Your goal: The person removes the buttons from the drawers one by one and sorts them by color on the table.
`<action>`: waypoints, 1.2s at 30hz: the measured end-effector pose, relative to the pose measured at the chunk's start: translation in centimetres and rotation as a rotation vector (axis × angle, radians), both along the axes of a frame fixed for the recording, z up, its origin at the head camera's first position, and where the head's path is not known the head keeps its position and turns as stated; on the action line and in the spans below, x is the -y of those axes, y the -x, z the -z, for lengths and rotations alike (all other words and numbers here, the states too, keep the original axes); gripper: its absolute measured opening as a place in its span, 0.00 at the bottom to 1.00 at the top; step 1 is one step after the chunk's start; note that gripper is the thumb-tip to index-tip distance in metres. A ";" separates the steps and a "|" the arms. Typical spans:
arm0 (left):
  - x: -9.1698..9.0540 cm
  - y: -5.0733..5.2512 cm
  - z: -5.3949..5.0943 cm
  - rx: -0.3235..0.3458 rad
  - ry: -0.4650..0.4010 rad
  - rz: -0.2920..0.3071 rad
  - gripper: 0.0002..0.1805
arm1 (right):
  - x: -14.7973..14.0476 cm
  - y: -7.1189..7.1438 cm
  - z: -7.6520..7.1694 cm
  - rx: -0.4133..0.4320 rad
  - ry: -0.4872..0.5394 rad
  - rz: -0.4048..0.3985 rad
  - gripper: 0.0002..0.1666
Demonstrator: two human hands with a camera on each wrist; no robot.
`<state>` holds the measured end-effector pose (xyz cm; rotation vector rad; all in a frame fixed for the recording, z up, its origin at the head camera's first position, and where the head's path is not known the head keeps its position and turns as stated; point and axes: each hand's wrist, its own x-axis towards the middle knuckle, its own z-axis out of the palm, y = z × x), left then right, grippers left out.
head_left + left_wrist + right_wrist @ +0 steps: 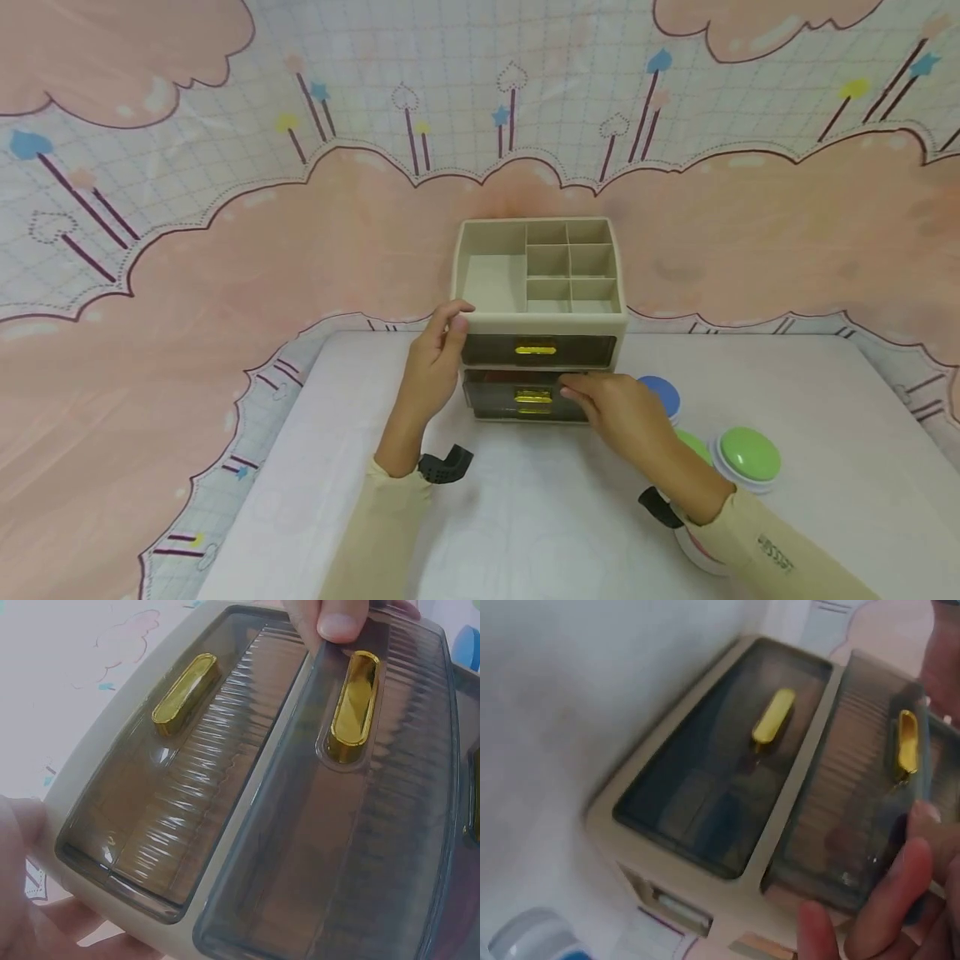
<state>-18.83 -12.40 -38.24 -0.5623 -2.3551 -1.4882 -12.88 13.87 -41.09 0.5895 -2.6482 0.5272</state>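
Observation:
A cream desktop drawer organizer (543, 325), with open compartments on top and smoky see-through drawers with gold handles, stands at the back of the table. My left hand (435, 358) grips its upper left corner, fingers on the rim and side. The middle drawer (300, 847) sticks out past the closed top drawer (172, 787). My right hand (618, 412) pinches the upper edge of that middle drawer near its right end, thumb (341, 622) on the front. In the right wrist view, the bottom drawer (720, 765) is closed. What lies inside the drawers is unclear.
Right of the organizer are round domed objects on white bases: a blue one (662, 394), a green one (750, 454) and another green one (693, 446) partly behind the right forearm. Beneath that forearm is a further white base (701, 557). A patterned cloth (360, 242) hangs behind.

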 end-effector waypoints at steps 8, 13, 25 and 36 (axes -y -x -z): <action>0.0 0.1 0.0 0.007 -0.001 0.002 0.14 | 0.5 0.1 0.3 -0.010 -0.010 0.064 0.11; 0.1 0.1 0.0 0.007 -0.009 0.004 0.14 | 0.9 0.0 0.1 -0.022 -0.009 0.089 0.11; 0.0 0.2 0.0 0.001 -0.020 0.004 0.14 | 1.0 -0.1 0.3 -0.102 -0.030 0.119 0.12; -0.1 0.2 0.2 -0.007 -0.040 0.019 0.14 | 1.4 -2.9 -1.7 -0.294 -0.050 0.047 0.16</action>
